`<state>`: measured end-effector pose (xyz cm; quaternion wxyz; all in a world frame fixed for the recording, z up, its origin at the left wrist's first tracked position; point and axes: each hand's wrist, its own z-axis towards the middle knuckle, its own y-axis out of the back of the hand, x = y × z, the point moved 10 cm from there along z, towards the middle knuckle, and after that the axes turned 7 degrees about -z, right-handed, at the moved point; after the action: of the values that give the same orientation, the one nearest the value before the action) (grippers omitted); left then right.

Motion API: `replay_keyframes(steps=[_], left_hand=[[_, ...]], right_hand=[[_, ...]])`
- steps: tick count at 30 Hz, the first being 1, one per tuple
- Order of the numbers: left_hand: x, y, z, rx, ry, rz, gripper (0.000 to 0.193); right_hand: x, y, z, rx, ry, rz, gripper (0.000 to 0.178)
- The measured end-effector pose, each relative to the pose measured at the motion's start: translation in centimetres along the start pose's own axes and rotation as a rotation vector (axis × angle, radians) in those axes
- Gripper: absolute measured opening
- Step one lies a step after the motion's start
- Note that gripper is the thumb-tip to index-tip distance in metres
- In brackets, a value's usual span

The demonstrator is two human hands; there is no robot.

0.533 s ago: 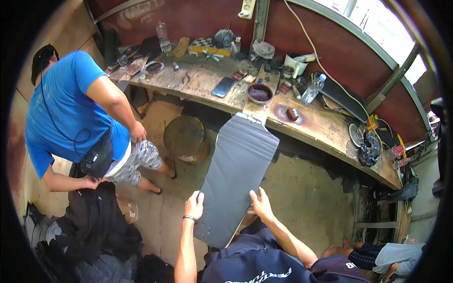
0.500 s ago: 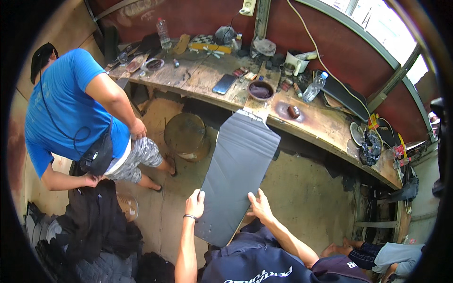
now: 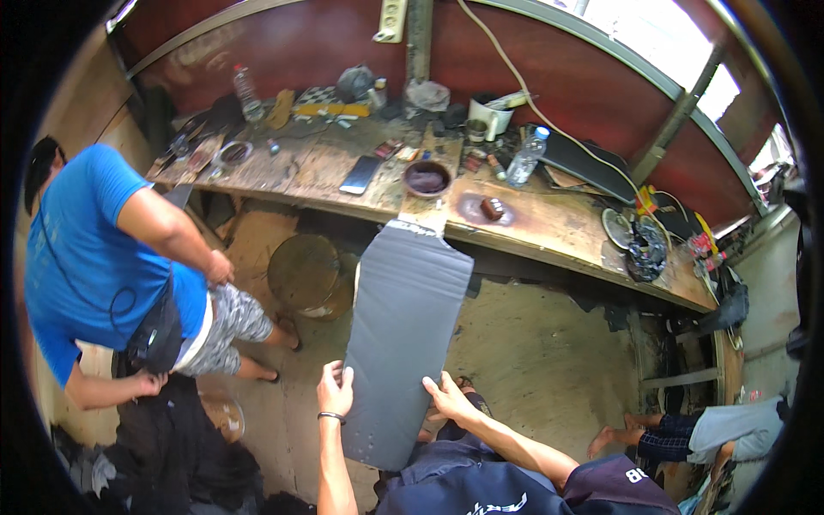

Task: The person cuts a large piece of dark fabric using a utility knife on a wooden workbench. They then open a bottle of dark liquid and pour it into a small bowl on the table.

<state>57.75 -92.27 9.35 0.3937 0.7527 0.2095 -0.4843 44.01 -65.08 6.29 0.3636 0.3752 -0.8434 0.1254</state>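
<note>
A long dark grey panel [image 3: 400, 318], covered in a leather-like sheet with creases across its far end, stretches from my lap toward the workbench. Its far end narrows at the bench's front edge; whether it rests there, I cannot tell. My left hand [image 3: 335, 390] is closed on its left edge, thumb on top. At the right edge my right hand [image 3: 448, 399] grips the panel likewise, thumb over the surface and other fingers partly hidden beneath. Just beyond the far end, a round brown bowl [image 3: 427, 178] with dark contents stands on the bench.
The wooden workbench [image 3: 558, 245] carries a phone [image 3: 360, 174], a water bottle [image 3: 527, 157] and a small brown block [image 3: 492, 209]. A co-worker in a blue shirt [image 3: 94, 249] stands left, near a round stool [image 3: 303, 273] and dark cloth [image 3: 184, 446]. Someone's bare legs [image 3: 622, 433] show at right.
The whole view has shifted, so bench and co-worker appear further left and the floor things lower. Both my hands keep their hold on the panel, which stands slightly more upright in view.
</note>
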Motion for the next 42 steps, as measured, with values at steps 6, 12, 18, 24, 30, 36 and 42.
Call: replay_keyframes(steps=[6, 12, 18, 24, 30, 36, 42], left_hand=[[-4.3, -2.9, 4.5, -0.056, -0.042, 0.072, 0.054], [-9.6, -7.9, 10.7, -0.116, -0.087, 0.239, 0.059], [-12.9, -11.0, 17.4, -0.225, -0.051, 0.265, 0.06], [-14.0, -12.5, 20.1, -0.247, 0.045, 0.345, 0.058], [-14.8, -14.0, 23.4, -0.22, 0.083, 0.298, 0.048], [-16.4, -15.0, 24.5, -0.236, -0.049, 0.264, 0.03], [-16.5, -13.4, 22.4, -0.292, -0.056, 0.271, 0.03]], right_hand=[[16.0, 17.3, 3.8, -0.728, 0.693, -0.683, 0.048], [35.3, 29.3, 18.8, -0.849, 0.829, -0.982, 0.029], [44.5, 38.0, 35.7, -0.829, 0.426, -1.279, 0.035], [45.2, 39.4, 41.6, -0.706, 0.344, -1.236, 0.037], [46.5, 37.0, 35.4, -0.729, 0.614, -0.91, 0.049], [44.1, 30.3, 35.7, -0.458, 0.664, -1.157, 0.028], [43.2, 30.4, 36.1, -0.476, 0.828, -1.212, 0.024]])
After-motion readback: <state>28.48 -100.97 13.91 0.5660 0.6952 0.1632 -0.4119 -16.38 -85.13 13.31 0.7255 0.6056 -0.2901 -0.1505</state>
